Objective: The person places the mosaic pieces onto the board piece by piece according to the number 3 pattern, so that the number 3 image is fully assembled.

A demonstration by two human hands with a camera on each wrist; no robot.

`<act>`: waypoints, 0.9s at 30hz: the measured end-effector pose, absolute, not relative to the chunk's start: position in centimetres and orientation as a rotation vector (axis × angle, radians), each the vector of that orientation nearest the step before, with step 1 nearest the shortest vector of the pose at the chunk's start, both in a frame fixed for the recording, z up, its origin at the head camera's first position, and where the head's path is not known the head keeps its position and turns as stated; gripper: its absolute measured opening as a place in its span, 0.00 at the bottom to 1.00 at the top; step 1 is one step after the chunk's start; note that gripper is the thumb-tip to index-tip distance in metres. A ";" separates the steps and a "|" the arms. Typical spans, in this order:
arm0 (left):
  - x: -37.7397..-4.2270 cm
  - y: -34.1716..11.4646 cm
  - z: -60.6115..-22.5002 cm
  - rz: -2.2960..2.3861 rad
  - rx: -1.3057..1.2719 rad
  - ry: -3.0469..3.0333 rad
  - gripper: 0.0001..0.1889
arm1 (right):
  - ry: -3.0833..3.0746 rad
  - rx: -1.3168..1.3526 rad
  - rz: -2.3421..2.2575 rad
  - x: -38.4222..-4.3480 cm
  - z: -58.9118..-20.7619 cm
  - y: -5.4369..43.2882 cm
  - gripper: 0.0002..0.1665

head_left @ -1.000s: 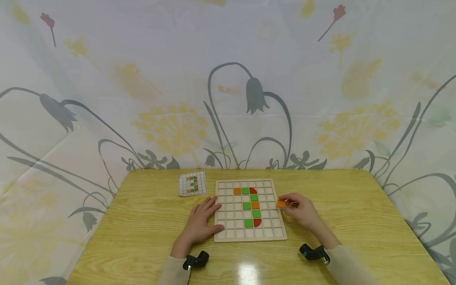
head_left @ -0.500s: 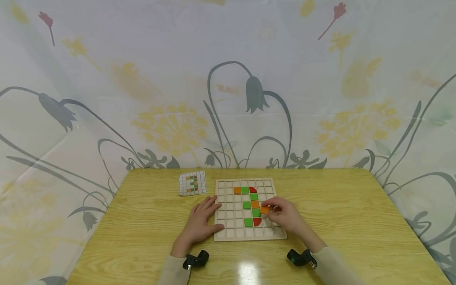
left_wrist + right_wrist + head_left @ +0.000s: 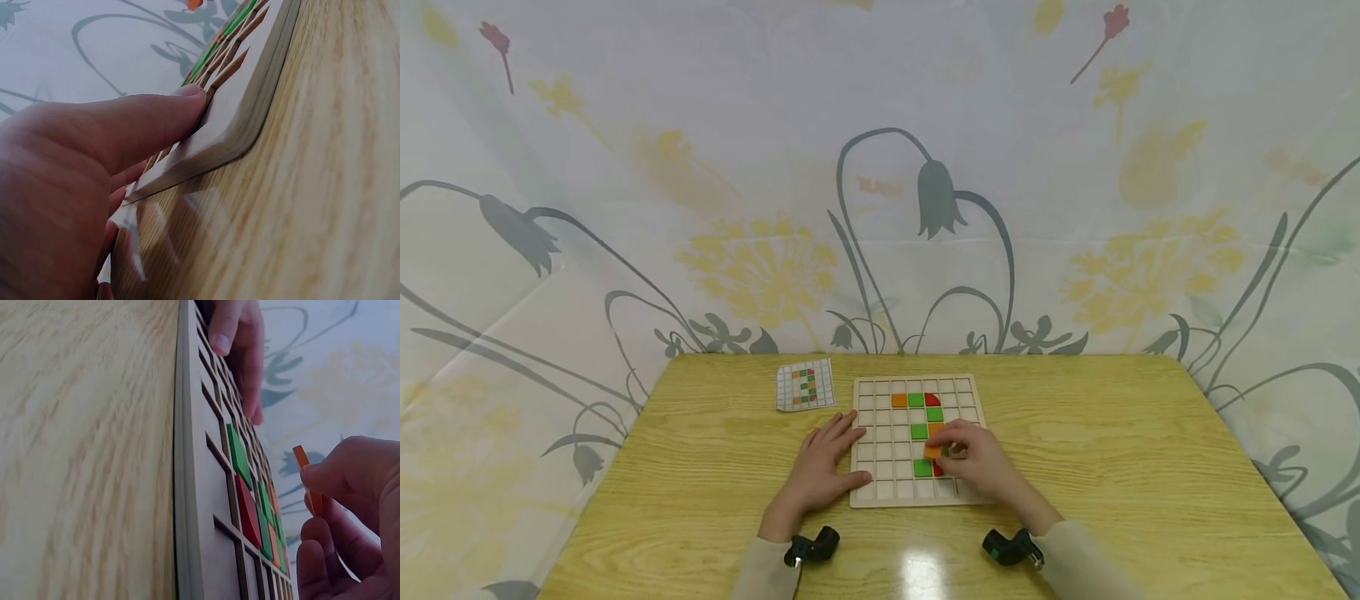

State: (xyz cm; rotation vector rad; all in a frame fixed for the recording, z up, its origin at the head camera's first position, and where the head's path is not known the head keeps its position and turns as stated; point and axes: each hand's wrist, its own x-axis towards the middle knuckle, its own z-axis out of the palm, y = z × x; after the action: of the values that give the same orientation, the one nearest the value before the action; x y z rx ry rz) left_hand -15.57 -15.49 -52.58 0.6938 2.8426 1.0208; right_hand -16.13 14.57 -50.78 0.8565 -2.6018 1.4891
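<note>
A wooden grid board (image 3: 884, 490) lies on the table, with green, orange and red tiles set in its cells. My right hand (image 3: 977, 460) pinches an orange square tile (image 3: 932, 452) between thumb and fingers, over the middle of the board. In the right wrist view that orange tile (image 3: 299, 455) is held edge-on, raised off the board. Below it a green tile (image 3: 237, 456) and a red rounded tile (image 3: 247, 512) sit in their cells. At the board's left edge rests my left hand (image 3: 822, 467), fingers extended, its thumb (image 3: 156, 122) on the rim.
A small card (image 3: 805, 386) printed with a coloured grid pattern lies on the table behind my left hand. The wooden table (image 3: 1120, 417) ends at a flower-printed cloth (image 3: 1060, 167) at the back. Each wrist wears a black device.
My right hand has moved left from the board's right edge to over its middle, carrying the orange tile. The left hand has stayed in place.
</note>
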 end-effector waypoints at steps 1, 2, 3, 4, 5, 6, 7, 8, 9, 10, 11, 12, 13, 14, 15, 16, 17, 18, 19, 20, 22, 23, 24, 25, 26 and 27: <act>-15.6 -15.5 -52.6 1.019 0.696 2.845 0.37 | -2.610 0.860 1.469 -16.1 -50.8 14.4 0.10; -15.6 -15.5 -52.6 1.022 0.697 2.845 0.37 | -2.617 0.867 1.457 -16.1 -50.9 14.2 0.10; -15.6 -15.5 -52.6 1.023 0.696 2.847 0.37 | -2.625 0.870 1.449 -16.1 -51.0 14.0 0.10; -15.6 -15.5 -52.6 1.024 0.695 2.845 0.37 | -2.631 0.873 1.446 -16.1 -51.0 13.8 0.10; -15.6 -15.5 -52.6 1.024 0.695 2.847 0.37 | -2.635 0.877 1.443 -16.1 -51.1 13.6 0.10; -15.6 -15.5 -52.6 1.027 0.694 2.848 0.37 | -2.640 0.877 1.439 -16.1 -51.1 13.4 0.10; -15.6 -15.5 -52.6 1.027 0.693 2.848 0.37 | -2.645 0.875 1.430 -16.1 -51.3 13.2 0.10; -15.6 -15.5 -52.6 1.027 0.690 2.846 0.37 | -2.649 0.874 1.422 -16.1 -51.3 13.0 0.11; -15.6 -15.5 -52.6 1.022 0.689 2.845 0.37 | -2.656 0.870 1.409 -16.1 -51.3 12.9 0.11; -15.6 -15.5 -52.6 1.020 0.690 2.846 0.37 | -2.667 0.868 1.392 -16.1 -51.4 12.7 0.11; -15.6 -15.5 -52.6 1.017 0.691 2.848 0.37 | -2.681 0.865 1.372 -16.1 -51.4 12.5 0.11; -15.6 -15.5 -52.6 1.013 0.691 2.849 0.36 | -2.694 0.867 1.357 -16.1 -51.4 12.3 0.11; -15.6 -15.5 -52.6 1.009 0.691 2.849 0.37 | -2.709 0.871 1.339 -16.1 -51.4 12.1 0.11; -15.6 -15.5 -52.6 1.007 0.690 2.849 0.37 | -2.723 0.877 1.318 -16.0 -51.4 11.9 0.11; -15.6 -15.5 -52.6 1.005 0.689 2.850 0.37 | -2.733 0.892 1.295 -16.0 -51.4 11.8 0.11; -15.6 -15.5 -52.6 1.004 0.687 2.849 0.37 | -2.741 0.910 1.269 -16.0 -51.4 11.6 0.11; -15.6 -15.5 -52.6 1.000 0.686 2.849 0.37 | -2.743 0.929 1.247 -15.9 -51.3 11.5 0.11; -15.6 -15.5 -52.6 1.000 0.683 2.849 0.37 | -2.745 0.947 1.222 -15.9 -51.3 11.4 0.11; -15.6 -15.5 -52.6 1.000 0.682 2.849 0.37 | -2.744 0.969 1.191 -16.0 -51.4 11.3 0.10; -15.6 -15.5 -52.5 0.998 0.681 2.849 0.37 | -2.745 0.988 1.164 -16.0 -51.4 11.2 0.10; -15.6 -15.5 -52.5 0.998 0.681 2.853 0.36 | -2.752 1.014 1.126 -16.0 -51.4 11.0 0.10; -15.6 -15.5 -52.5 0.996 0.681 2.856 0.36 | -2.758 1.019 1.113 -16.0 -51.4 11.0 0.10; -15.6 -15.4 -52.5 0.995 0.681 2.857 0.36 | -2.767 1.020 1.105 -16.0 -51.4 10.9 0.10; -15.6 -15.4 -52.5 0.996 0.683 2.858 0.36 | -2.768 1.025 1.095 -16.0 -51.5 10.8 0.10; -15.6 -15.4 -52.5 0.996 0.684 2.858 0.36 | -2.778 1.021 1.092 -16.0 -51.5 10.8 0.10; -15.6 -15.4 -52.5 0.998 0.684 2.859 0.36 | -2.782 1.019 1.093 -16.0 -51.4 10.7 0.10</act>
State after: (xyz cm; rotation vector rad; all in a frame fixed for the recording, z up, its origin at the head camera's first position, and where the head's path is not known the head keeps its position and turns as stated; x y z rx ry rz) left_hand -15.62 -15.44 -52.48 0.6836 2.8585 0.9976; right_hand -16.03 10.71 -51.43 1.0194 -2.7820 1.0932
